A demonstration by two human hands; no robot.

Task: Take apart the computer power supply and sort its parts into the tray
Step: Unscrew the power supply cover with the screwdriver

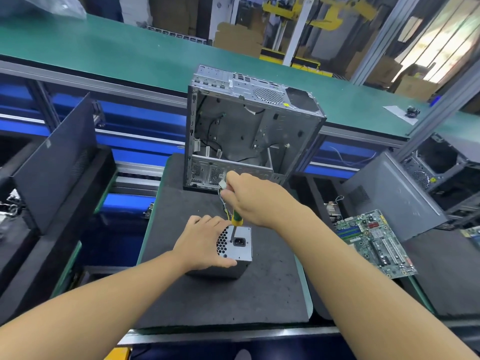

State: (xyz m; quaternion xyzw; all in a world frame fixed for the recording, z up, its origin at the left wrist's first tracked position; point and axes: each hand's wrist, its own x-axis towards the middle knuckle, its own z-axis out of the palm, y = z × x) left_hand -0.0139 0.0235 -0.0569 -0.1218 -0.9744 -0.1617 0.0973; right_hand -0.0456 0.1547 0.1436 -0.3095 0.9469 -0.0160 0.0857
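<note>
Power supply [238,253] on mat [207,302], left hand [205,242] gripping it, right hand [255,201] gripping screwdriver [236,219]

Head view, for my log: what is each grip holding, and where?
The right grip holds the screwdriver by its handle; the left grip holds the power supply by its left edge.

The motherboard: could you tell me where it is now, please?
In the head view the motherboard lies flat right of the black mat, beside a grey case panel.

One power supply [244,255], one screwdriver [237,220], two hands [205,240] [257,201].
</note>
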